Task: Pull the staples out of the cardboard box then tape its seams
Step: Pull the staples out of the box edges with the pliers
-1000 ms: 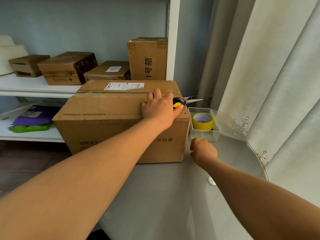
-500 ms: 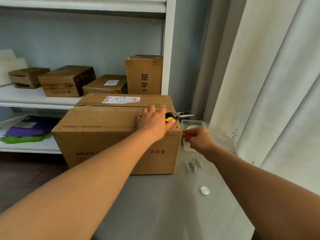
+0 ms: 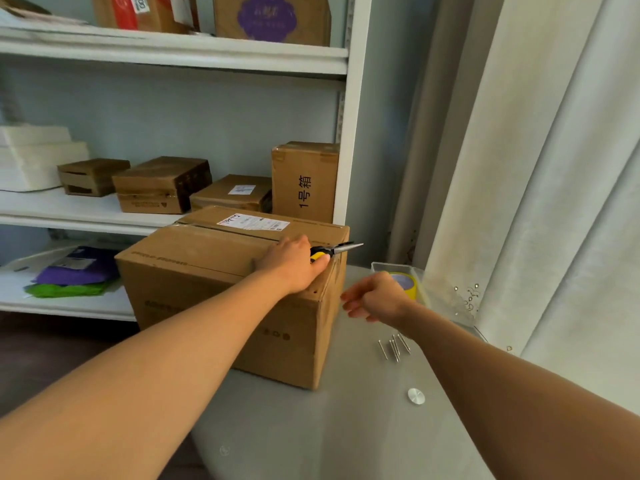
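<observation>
A large cardboard box (image 3: pixel 207 271) with a white label on top stands on the grey table (image 3: pixel 346 427). My left hand (image 3: pixel 294 268) lies on the box's top right corner and grips yellow-and-black pliers (image 3: pixel 334 250), whose jaws point right past the box edge. My right hand (image 3: pixel 375 297) hovers just right of the box with fingers loosely curled and nothing in it. Behind it a yellow tape roll (image 3: pixel 407 284) sits in a clear plastic tray (image 3: pixel 420 273). Several pulled metal staples (image 3: pixel 394 346) lie on the table below my right hand.
A white shelf unit (image 3: pixel 173 60) with several smaller cardboard boxes (image 3: pixel 162 185) stands behind the box. Purple and green bags (image 3: pixel 69 278) lie on the lower shelf. A pale curtain (image 3: pixel 536 168) hangs at the right. A small metal disc (image 3: pixel 415 396) sits in the tabletop.
My right hand rose from the table toward the tray, leaving staples on the table, then drew back left beside the box. The view tilted upward. My left hand kept the pliers on the box.
</observation>
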The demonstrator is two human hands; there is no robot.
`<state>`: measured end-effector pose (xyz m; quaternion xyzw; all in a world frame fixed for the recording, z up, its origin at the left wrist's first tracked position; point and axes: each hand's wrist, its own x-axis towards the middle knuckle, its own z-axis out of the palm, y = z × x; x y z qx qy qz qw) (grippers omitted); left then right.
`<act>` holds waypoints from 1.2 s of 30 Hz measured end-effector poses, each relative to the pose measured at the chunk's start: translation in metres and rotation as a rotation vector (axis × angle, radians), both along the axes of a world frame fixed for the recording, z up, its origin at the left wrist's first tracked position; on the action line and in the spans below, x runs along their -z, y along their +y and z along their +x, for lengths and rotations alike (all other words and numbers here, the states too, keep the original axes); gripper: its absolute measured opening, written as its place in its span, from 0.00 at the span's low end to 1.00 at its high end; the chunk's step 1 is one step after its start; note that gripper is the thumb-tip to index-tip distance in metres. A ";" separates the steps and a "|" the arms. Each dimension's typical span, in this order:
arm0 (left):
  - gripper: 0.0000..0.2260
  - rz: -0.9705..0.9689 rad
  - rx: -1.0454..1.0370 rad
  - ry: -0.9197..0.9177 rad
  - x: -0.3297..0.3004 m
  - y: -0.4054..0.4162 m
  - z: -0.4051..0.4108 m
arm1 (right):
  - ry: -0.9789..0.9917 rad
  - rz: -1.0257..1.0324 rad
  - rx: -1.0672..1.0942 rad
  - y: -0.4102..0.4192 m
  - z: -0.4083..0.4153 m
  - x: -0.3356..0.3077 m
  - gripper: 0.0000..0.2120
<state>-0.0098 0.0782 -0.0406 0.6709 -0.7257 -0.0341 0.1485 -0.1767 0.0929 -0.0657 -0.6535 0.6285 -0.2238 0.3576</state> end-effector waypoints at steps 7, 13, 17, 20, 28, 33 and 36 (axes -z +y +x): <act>0.32 0.001 0.006 -0.094 0.000 0.002 -0.002 | 0.328 -0.220 -0.070 -0.011 0.006 -0.013 0.28; 0.32 0.118 0.057 -0.105 -0.011 0.000 0.004 | 0.436 -0.279 -0.209 -0.022 0.017 -0.017 0.34; 0.31 0.209 0.136 -0.139 -0.030 -0.001 0.033 | 0.638 -0.456 -0.197 -0.028 0.026 -0.016 0.28; 0.30 0.212 0.091 -0.091 -0.032 -0.004 0.044 | 0.601 -0.596 -0.172 -0.023 0.033 -0.013 0.19; 0.32 0.181 0.031 -0.088 -0.024 -0.004 0.044 | 0.362 -0.641 -0.016 -0.019 0.038 -0.017 0.16; 0.25 0.104 -0.020 -0.047 -0.012 -0.009 0.040 | 0.372 -0.494 -0.051 -0.016 0.038 -0.010 0.15; 0.23 0.102 0.022 -0.016 -0.010 -0.006 0.041 | 0.359 -0.580 0.028 -0.015 0.029 -0.015 0.11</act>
